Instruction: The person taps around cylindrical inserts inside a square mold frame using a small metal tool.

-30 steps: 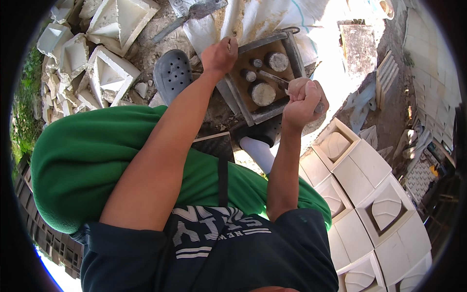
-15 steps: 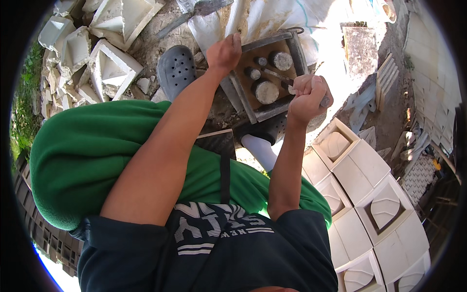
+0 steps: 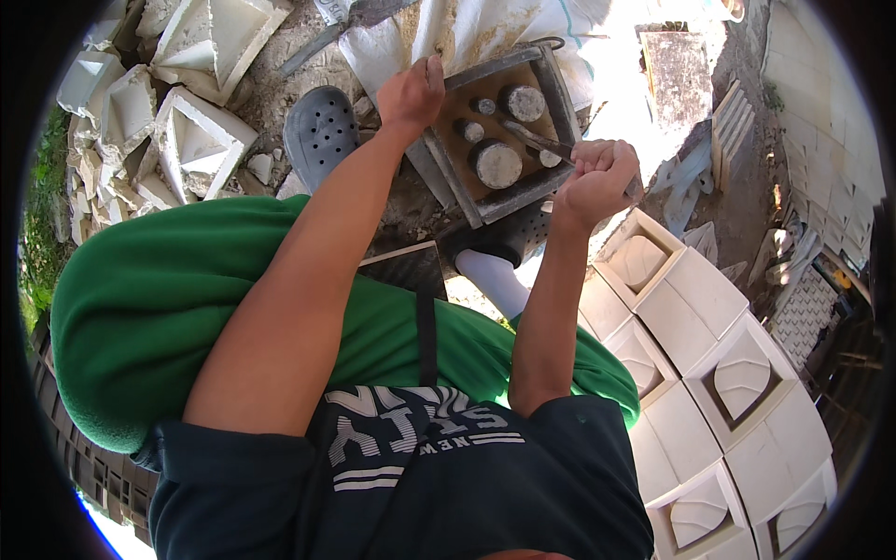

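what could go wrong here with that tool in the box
The tool in the right hand sits close among the round pieces, so a slip might chip or knock one.

Its tip points toward the side where the left hand is, at the box corner, so a hard slip could hurt it.

A dark shoe is right by the box; if the box tipped, the foot might get bumped.

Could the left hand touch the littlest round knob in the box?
Probably yes. The left hand is by the left side of the open-topped box, near the littlest knob. Nothing seems to block that side; the tool in the right hand is beyond it.
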Action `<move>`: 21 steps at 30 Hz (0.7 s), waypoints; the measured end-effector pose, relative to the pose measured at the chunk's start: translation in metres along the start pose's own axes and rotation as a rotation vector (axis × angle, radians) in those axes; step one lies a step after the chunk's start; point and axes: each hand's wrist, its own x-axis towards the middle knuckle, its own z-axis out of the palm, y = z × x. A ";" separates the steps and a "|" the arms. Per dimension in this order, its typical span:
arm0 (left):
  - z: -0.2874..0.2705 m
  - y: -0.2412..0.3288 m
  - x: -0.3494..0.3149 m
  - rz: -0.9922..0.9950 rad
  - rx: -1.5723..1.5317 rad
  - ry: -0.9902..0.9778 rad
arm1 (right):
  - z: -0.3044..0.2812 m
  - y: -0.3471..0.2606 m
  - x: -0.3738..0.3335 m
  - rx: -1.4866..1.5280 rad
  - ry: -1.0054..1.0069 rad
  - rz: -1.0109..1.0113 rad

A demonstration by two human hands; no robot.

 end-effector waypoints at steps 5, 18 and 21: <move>0.002 0.001 0.002 0.031 0.004 0.003 | -0.002 0.013 -0.006 -0.054 0.149 0.013; 0.003 0.003 0.003 -0.019 0.017 -0.006 | -0.029 -0.018 -0.025 0.172 0.229 -0.012; 0.002 0.002 0.005 -0.007 0.037 -0.013 | -0.018 0.004 -0.030 -0.135 0.147 -0.007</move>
